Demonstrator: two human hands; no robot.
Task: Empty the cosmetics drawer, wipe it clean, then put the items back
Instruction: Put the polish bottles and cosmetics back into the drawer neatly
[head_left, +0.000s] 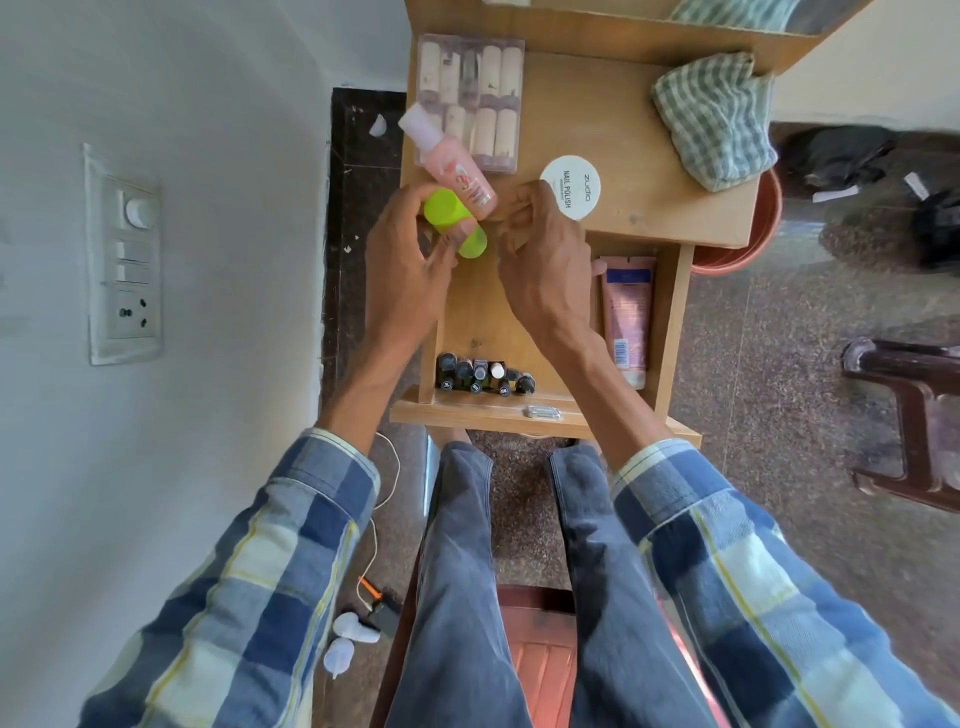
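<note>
the drawer stands pulled out under the table, a plain wooden box with a pale bare floor showing between my wrists. it is only partly emptied, or partly refilled; from this one look i cannot tell which. a pink tube lies along its right wall and a row of dark nail polish bottles stands at the near end, just behind the front lip

on the table are a clear case of pale sticks, a white round jar marked nail polish, and a folded checked cloth near the back right, which i judge is the wiping rag. it looks untouched where it lies, so i guess wiping is not done, though i cannot be sure

my left hand is curled round a green capped bottle, held at the drawer's far end by the table edge. a pink bottle with a clear cap slants up from it over the table corner; whether my fingers hold that too i cannot tell. my right hand has its fingers bunched close beside the jar; its grip may pinch something small, but nothing shows, so i cannot tell

beyond that, a wall switch plate on the left, a dark chair on the right
</note>
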